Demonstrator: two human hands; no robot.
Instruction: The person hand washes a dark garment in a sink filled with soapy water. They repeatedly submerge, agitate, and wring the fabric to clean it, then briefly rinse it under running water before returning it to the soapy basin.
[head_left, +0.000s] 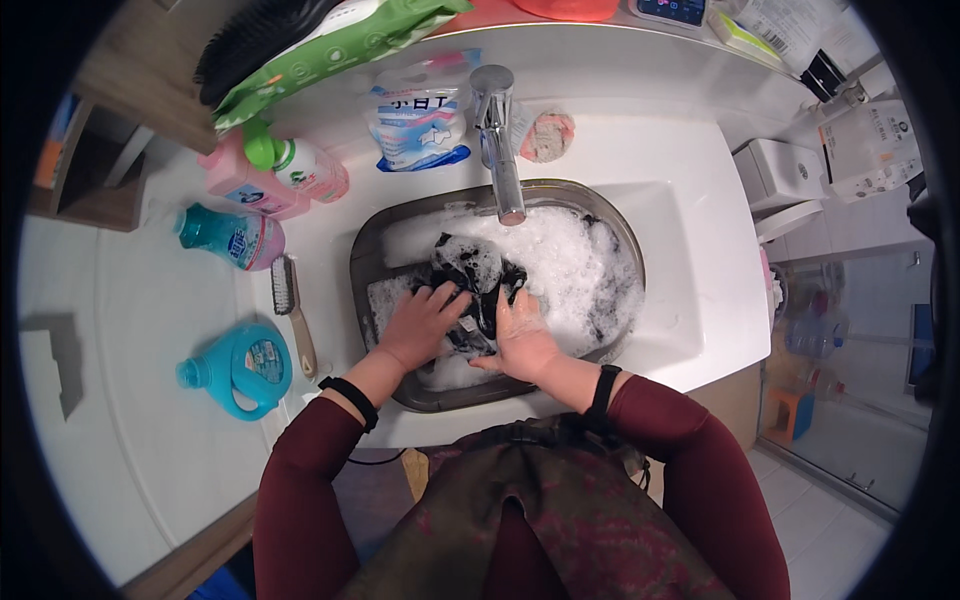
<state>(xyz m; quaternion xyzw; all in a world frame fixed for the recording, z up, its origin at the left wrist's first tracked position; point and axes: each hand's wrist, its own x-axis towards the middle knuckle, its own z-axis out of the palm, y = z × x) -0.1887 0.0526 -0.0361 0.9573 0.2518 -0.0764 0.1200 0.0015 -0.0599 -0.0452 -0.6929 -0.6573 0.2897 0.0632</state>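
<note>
Far left on the white counter: teal detergent jug lying near, teal bottle further back, pink bottle and green-capped bottle behind it. Scrub brush lies just left of the basin, near the left wrist.

L hand sits in the grey wash basin, fingers spread slightly and curled down, pressing on the dark wet garment. Can't tell if it's a full grip; fingertips are on the cloth. Black band on the wrist.

Garment is mid-basin, bunched up w/ foam on top, between both hands, right below the chrome faucet. Suds fill the right and far part of the basin.

R hand is just right of the L, fingers together, lying flat along the garment's right side, thumb tucked toward the cloth. Hands nearly touch.

Behind the faucet: blue-white refill pouch, round soap piece. Far right: white box-shaped units past the counter edge.
</note>
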